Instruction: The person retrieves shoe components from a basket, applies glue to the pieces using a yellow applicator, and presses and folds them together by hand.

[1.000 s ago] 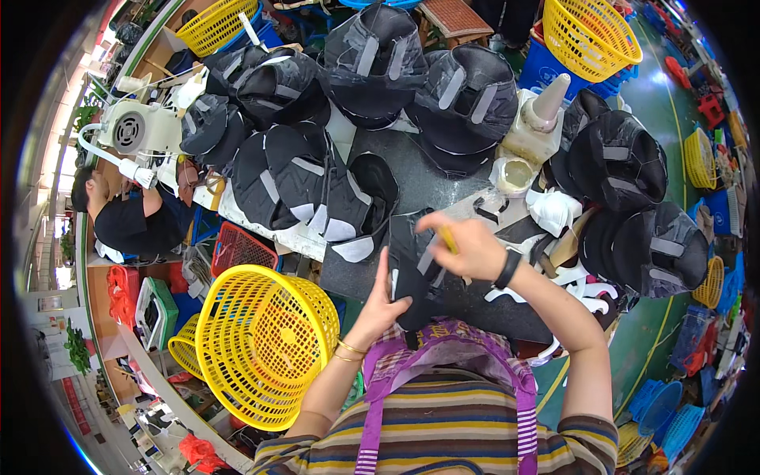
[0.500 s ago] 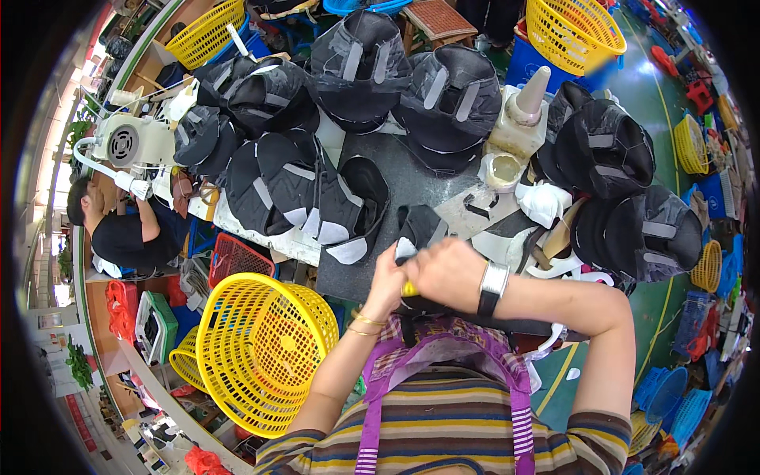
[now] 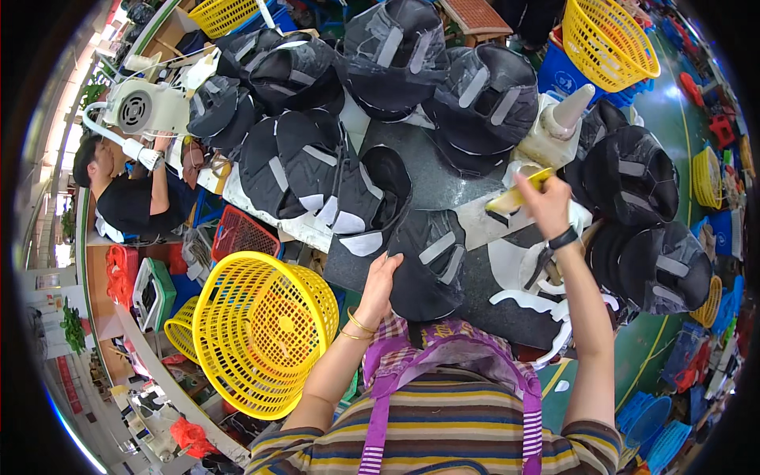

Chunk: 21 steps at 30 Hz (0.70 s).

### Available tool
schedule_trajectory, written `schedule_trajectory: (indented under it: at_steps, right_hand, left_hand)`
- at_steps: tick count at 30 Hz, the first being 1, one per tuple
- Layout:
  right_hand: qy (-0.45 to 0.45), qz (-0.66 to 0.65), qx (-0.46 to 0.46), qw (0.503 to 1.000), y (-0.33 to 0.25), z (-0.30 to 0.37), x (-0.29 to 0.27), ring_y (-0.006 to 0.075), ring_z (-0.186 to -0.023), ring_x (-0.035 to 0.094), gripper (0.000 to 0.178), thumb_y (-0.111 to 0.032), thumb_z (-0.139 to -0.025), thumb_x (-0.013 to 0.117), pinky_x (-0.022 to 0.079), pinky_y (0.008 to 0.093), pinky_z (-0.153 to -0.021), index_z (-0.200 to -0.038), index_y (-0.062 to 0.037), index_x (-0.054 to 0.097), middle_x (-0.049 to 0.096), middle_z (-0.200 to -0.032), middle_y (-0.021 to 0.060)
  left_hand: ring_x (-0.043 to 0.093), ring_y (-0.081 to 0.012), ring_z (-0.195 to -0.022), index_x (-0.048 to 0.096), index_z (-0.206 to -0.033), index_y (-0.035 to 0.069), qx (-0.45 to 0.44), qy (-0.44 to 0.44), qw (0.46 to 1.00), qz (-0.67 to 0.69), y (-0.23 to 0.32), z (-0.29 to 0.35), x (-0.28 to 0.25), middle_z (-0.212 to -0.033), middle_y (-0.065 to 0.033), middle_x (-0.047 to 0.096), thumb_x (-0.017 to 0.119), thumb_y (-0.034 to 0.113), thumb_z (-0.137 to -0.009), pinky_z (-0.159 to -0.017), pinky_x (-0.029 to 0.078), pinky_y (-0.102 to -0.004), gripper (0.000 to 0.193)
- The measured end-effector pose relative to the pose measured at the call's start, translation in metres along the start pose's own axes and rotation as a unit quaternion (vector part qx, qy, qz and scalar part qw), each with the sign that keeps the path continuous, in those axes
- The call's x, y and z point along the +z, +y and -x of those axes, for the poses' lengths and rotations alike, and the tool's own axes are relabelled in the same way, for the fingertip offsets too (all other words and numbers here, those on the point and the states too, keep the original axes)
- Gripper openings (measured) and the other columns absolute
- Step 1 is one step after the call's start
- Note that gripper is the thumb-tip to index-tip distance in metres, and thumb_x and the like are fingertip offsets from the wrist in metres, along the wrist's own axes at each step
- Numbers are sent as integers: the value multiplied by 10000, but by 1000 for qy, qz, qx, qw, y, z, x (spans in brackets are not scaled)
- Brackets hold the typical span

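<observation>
My left hand [image 3: 382, 277] pinches the left edge of a black shoe upper [image 3: 423, 289] with grey strips, which lies at the near edge of the dark work board [image 3: 344, 265]. My right hand [image 3: 546, 204] is closed round a yellow-handled tool [image 3: 511, 196] that looks like a brush; its tip is hard to make out. That tool hangs over a light grey plate [image 3: 475, 226], just in front of a small whitish pot [image 3: 518, 168]. Left of the held upper, more black shoe uppers [image 3: 309, 170] overlap in a row, some with white-patched ends.
Stacked black uppers [image 3: 396, 59] line the back, with others [image 3: 629, 170] at the right. A cream bottle with a cone top [image 3: 558, 127] stands behind the pot. White curved strips [image 3: 554, 309] lie near right. A yellow basket [image 3: 265, 336] stands left; a person [image 3: 134, 190] sits beyond.
My right hand has left my left hand and moved right and away with the yellow-handled tool. The upper now lies spread before me, held by my left hand. The view has shifted.
</observation>
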State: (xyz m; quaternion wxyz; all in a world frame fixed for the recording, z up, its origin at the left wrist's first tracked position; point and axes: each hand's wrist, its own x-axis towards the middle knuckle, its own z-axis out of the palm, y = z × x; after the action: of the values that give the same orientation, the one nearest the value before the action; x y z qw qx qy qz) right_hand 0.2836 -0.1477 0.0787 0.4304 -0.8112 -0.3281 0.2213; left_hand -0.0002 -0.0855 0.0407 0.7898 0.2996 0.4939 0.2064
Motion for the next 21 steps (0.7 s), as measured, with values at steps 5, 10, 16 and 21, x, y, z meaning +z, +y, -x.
schedule_trajectory:
  at_steps: [5, 10, 16, 21]
  right_hand:
    - [-245, -172, -160, 941, -30, 49, 49, 73, -500, 571, 198, -163, -723, 714, 449, 199, -456, -714, -15, 583, 598, -617, 42]
    - [-90, -135, -389, 907, -48, 44, 51, 198, -595, 607, 197, -113, -681, 706, 483, 280, -525, -753, -44, 536, 591, -744, 75]
    - [-228, -64, -329, 914, -55, 84, 7, 235, -654, 605, 148, -60, -640, 643, 487, 290, -581, -725, -56, 522, 593, -756, 75]
    - [-179, -124, -279, 935, -53, 48, -9, 222, -744, 621, 141, -1, -668, 562, 486, 296, -693, -809, -2, 559, 617, -818, 113]
  left_hand:
    - [576, -110, -793, 529, -1039, 6, -2, -71, 997, -12, 5, 11, 13, -909, -49, 604, 440, 96, -860, -701, 458, -219, 219]
    - [577, -123, -868, 497, -1131, 1, -12, -117, 993, -28, 11, 24, 18, -1008, -69, 592, 422, 94, -866, -763, 459, -234, 291]
    - [556, -176, -974, 455, -1189, -13, -6, -159, 986, 55, 29, 32, 16, -1098, -99, 561, 408, 93, -866, -857, 437, -291, 343]
    - [534, -179, -1024, 408, -1241, -14, -8, -212, 976, 58, 55, 41, 18, -1150, -104, 535, 407, 96, -871, -896, 416, -295, 386]
